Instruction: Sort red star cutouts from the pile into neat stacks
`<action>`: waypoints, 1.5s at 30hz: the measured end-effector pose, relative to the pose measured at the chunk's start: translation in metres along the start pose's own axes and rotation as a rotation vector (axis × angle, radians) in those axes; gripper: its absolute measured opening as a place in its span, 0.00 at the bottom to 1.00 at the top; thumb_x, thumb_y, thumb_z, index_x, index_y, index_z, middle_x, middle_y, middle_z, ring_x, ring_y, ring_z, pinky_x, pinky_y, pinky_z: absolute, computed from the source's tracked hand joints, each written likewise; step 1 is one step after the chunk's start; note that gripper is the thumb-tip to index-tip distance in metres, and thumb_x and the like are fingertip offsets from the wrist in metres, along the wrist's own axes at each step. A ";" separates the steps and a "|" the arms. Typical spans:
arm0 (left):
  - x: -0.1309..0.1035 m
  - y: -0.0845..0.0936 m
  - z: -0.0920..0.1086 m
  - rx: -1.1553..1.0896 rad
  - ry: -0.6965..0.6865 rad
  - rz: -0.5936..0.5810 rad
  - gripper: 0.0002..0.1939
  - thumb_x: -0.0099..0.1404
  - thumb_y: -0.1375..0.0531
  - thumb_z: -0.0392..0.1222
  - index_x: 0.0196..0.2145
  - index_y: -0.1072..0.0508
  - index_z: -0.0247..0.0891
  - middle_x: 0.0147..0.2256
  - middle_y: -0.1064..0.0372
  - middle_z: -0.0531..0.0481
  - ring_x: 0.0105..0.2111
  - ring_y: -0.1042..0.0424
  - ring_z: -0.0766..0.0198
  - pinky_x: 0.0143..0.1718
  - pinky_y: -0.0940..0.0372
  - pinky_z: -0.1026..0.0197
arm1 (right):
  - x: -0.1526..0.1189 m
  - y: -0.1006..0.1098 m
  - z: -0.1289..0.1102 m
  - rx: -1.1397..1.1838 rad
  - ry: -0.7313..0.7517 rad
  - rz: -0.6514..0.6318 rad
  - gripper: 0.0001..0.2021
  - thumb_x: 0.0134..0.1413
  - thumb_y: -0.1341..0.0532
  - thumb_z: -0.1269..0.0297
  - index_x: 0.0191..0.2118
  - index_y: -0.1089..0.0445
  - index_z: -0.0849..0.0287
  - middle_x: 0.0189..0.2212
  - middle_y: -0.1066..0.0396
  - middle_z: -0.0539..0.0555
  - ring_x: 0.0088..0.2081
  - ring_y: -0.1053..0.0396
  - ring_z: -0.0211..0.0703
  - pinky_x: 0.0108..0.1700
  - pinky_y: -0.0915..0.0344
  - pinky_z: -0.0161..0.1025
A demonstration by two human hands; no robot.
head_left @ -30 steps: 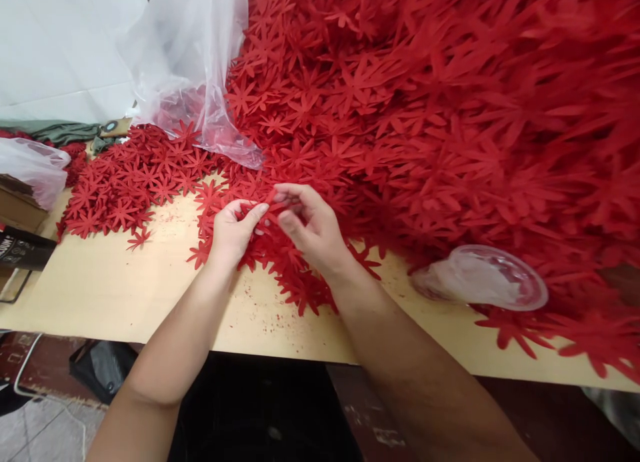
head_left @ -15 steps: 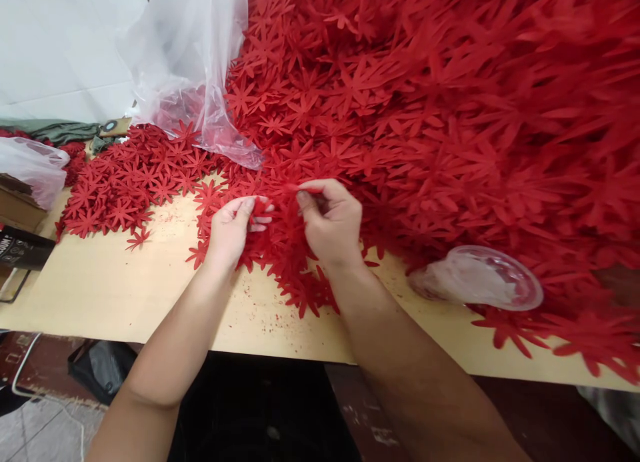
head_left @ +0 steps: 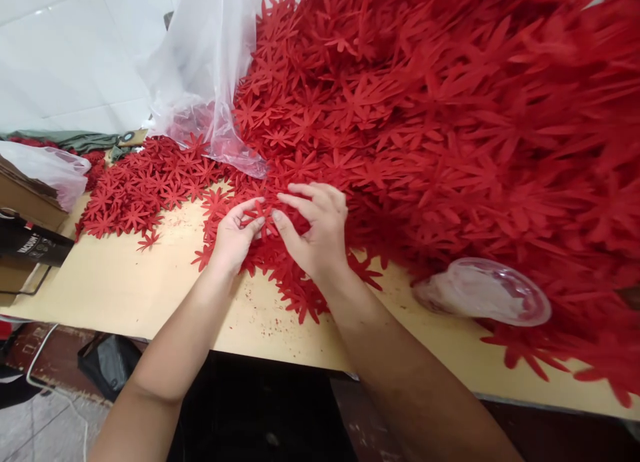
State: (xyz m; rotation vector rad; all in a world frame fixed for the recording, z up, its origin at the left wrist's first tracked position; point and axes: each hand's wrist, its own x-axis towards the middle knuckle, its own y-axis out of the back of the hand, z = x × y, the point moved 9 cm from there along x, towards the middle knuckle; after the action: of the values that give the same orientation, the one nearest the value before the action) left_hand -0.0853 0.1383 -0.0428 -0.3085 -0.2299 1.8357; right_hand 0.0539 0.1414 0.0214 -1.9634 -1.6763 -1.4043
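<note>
Two bare hands meet over one spill of red cut-outs (head_left: 295, 295) on one pale tabletop (head_left: 115, 292). The left hand (head_left: 239, 234) pinches one red flower-shaped piece (head_left: 267, 213) between thumb and fingers; that piece sits between the hands. The right hand (head_left: 314, 225) is open, its thumb spread from four loosely curved fingers; whether its tips touch the piece I cannot tell. Taking clock directions from the hands, one large heap (head_left: 400, 115), its pieces too many to count, rises from twelve to three o'clock. One smaller pile (head_left: 145, 182) lies between nine and ten, with one stray cut-out (head_left: 149, 241) just beside it at nine. Two plastic bags show: one tall clear bag (head_left: 210, 95) at eleven, one white bag (head_left: 50, 169) farther out between nine and ten. One clear plastic container (head_left: 485, 292) lies between three and four, near red petals. Two boxes stand at nine, one brown (head_left: 30, 192), one black (head_left: 37, 242). Below the table edge, one black pouch (head_left: 109, 365) and one pale cable (head_left: 34, 365) lie toward eight.
</note>
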 end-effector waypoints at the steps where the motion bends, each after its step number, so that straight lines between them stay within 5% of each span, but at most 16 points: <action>1: -0.001 0.000 0.000 0.003 0.002 0.013 0.14 0.52 0.36 0.32 0.38 0.27 0.38 0.26 0.29 0.57 0.23 0.32 0.74 0.30 0.34 0.68 | -0.001 -0.005 0.000 0.042 -0.010 -0.038 0.11 0.53 0.40 0.57 0.41 0.28 0.52 0.44 0.30 0.56 0.51 0.38 0.53 0.54 0.41 0.55; 8: -0.001 -0.007 0.009 0.085 -0.045 0.048 0.12 0.50 0.33 0.43 0.27 0.32 0.36 0.19 0.36 0.60 0.15 0.39 0.76 0.19 0.42 0.70 | -0.005 -0.028 0.016 0.463 -0.233 -0.210 0.10 0.51 0.40 0.61 0.38 0.29 0.58 0.37 0.26 0.55 0.40 0.29 0.44 0.45 0.32 0.45; 12: 0.001 -0.014 0.012 0.123 -0.056 -0.010 0.11 0.54 0.35 0.44 0.31 0.30 0.36 0.21 0.33 0.58 0.18 0.35 0.74 0.22 0.40 0.69 | 0.000 -0.020 0.033 0.504 -0.298 -0.106 0.05 0.52 0.43 0.65 0.34 0.30 0.58 0.31 0.26 0.53 0.34 0.28 0.42 0.40 0.31 0.41; 17: 0.004 -0.022 0.025 0.303 -0.177 -0.028 0.10 0.55 0.37 0.36 0.37 0.27 0.37 0.29 0.28 0.52 0.32 0.28 0.67 0.36 0.35 0.64 | 0.002 0.021 0.072 0.338 -0.343 0.255 0.05 0.50 0.42 0.68 0.34 0.30 0.57 0.30 0.28 0.56 0.30 0.30 0.43 0.34 0.31 0.43; 20: 0.005 -0.036 0.038 0.537 -0.327 -0.063 0.11 0.55 0.37 0.37 0.38 0.26 0.38 0.43 0.27 0.45 0.46 0.30 0.59 0.53 0.39 0.54 | 0.005 0.030 0.072 0.170 -0.238 0.258 0.12 0.51 0.44 0.71 0.40 0.28 0.57 0.39 0.28 0.63 0.39 0.30 0.52 0.43 0.33 0.52; 23: 0.005 -0.042 0.050 0.732 -0.455 -0.049 0.16 0.55 0.36 0.43 0.42 0.26 0.39 0.54 0.34 0.41 0.58 0.39 0.52 0.61 0.49 0.49 | 0.007 0.033 0.047 0.029 -0.017 0.252 0.14 0.52 0.44 0.70 0.44 0.28 0.54 0.41 0.28 0.60 0.45 0.31 0.56 0.49 0.36 0.58; 27: 0.011 -0.005 0.060 0.822 -0.521 0.078 0.18 0.58 0.39 0.44 0.46 0.28 0.38 0.56 0.36 0.40 0.59 0.41 0.53 0.62 0.50 0.49 | 0.002 0.020 0.006 0.025 0.178 0.139 0.15 0.52 0.42 0.65 0.46 0.29 0.55 0.43 0.27 0.57 0.48 0.32 0.55 0.51 0.36 0.57; 32: 0.023 0.097 0.068 0.889 -0.361 0.293 0.15 0.61 0.46 0.37 0.46 0.27 0.36 0.46 0.28 0.41 0.45 0.29 0.58 0.52 0.39 0.54 | -0.008 0.000 -0.034 0.058 0.300 -0.043 0.08 0.49 0.39 0.65 0.38 0.27 0.54 0.40 0.25 0.55 0.48 0.32 0.55 0.48 0.36 0.55; 35: 0.024 0.135 0.084 1.312 -0.324 0.456 0.16 0.62 0.46 0.38 0.47 0.28 0.37 0.51 0.31 0.40 0.52 0.34 0.53 0.54 0.44 0.51 | -0.011 -0.001 -0.041 0.092 0.328 -0.057 0.06 0.49 0.39 0.67 0.35 0.27 0.56 0.36 0.24 0.55 0.45 0.31 0.54 0.46 0.35 0.54; 39: 0.040 0.142 0.084 1.723 -0.320 0.449 0.24 0.60 0.44 0.43 0.54 0.34 0.34 0.59 0.41 0.34 0.58 0.44 0.45 0.58 0.56 0.44 | -0.013 -0.004 -0.038 0.125 0.322 -0.076 0.07 0.49 0.39 0.69 0.36 0.27 0.56 0.36 0.25 0.55 0.44 0.31 0.52 0.46 0.34 0.53; 45: 0.054 0.144 0.087 1.817 -0.362 0.407 0.18 0.61 0.47 0.39 0.48 0.30 0.32 0.45 0.28 0.36 0.48 0.35 0.49 0.56 0.58 0.45 | -0.012 -0.003 -0.033 0.141 0.318 -0.044 0.06 0.50 0.39 0.71 0.35 0.27 0.56 0.33 0.25 0.55 0.39 0.31 0.47 0.45 0.32 0.50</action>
State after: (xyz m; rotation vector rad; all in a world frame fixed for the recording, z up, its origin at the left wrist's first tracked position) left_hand -0.2582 0.1495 -0.0106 1.2987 1.2985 1.7581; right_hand 0.0352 0.1123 0.0281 -1.5432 -1.6290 -1.4768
